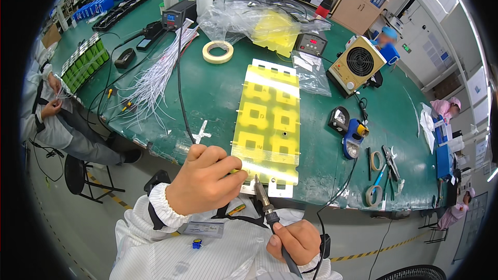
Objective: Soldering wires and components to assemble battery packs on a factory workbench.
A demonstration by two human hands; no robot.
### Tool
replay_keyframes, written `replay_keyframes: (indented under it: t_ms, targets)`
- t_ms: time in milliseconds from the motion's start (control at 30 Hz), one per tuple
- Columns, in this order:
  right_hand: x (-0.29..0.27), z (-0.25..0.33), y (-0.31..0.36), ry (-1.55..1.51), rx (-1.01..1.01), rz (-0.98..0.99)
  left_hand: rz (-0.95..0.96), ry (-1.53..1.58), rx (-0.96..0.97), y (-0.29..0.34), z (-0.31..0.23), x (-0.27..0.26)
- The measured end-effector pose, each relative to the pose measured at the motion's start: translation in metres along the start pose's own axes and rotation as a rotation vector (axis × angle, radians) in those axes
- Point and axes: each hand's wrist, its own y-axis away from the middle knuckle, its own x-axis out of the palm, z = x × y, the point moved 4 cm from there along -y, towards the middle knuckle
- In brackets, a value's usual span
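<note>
A flat panel covered with translucent yellow film (265, 124), with pale metal strips showing at its ends, lies on the table in front of me. My right hand (295, 241) grips a soldering iron (267, 206) like a pen. The iron's tip points up at the panel's near end and appears to touch it or sit just over it; I cannot tell which. My left hand (205, 181) is closed in a pinch by the panel's near left corner. Whatever its fingers hold is hidden.
White wires (155, 78), a tape roll (218, 52) and clear plastic bags (228, 18) lie farther back. On the right are a fan unit (358, 65), an iron stand (354, 140) and pliers (390, 163). A co-worker's hands (52, 106) hold thin wires beside a green battery pack (85, 62).
</note>
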Motion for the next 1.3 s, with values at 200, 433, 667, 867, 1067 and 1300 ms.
replay_keyframes:
  t_ms: [200, 433, 667, 867, 1067, 1300]
  targets:
    - [0.000, 0.000, 0.000, 0.003, 0.015, 0.006, 0.024, 0.048, -0.004, -0.003, -0.001, 0.002]
    - [0.001, 0.000, 0.001, -0.001, 0.006, -0.009, 0.011, 0.129, -0.025, -0.004, 0.002, 0.005]
    - [0.001, 0.000, 0.001, 0.000, 0.003, -0.019, 0.021, 0.019, 0.021, -0.006, -0.001, -0.001]
    - [0.000, 0.001, 0.000, 0.005, -0.022, 0.001, 0.001, -0.020, 0.035, -0.007, -0.004, -0.003]
    - [0.001, 0.002, 0.002, 0.013, -0.032, -0.020, 0.006, 0.013, -0.003, -0.004, -0.002, -0.005]
    - [0.001, 0.002, 0.000, 0.011, -0.017, -0.018, -0.017, 0.098, 0.004, -0.002, 0.002, -0.008]
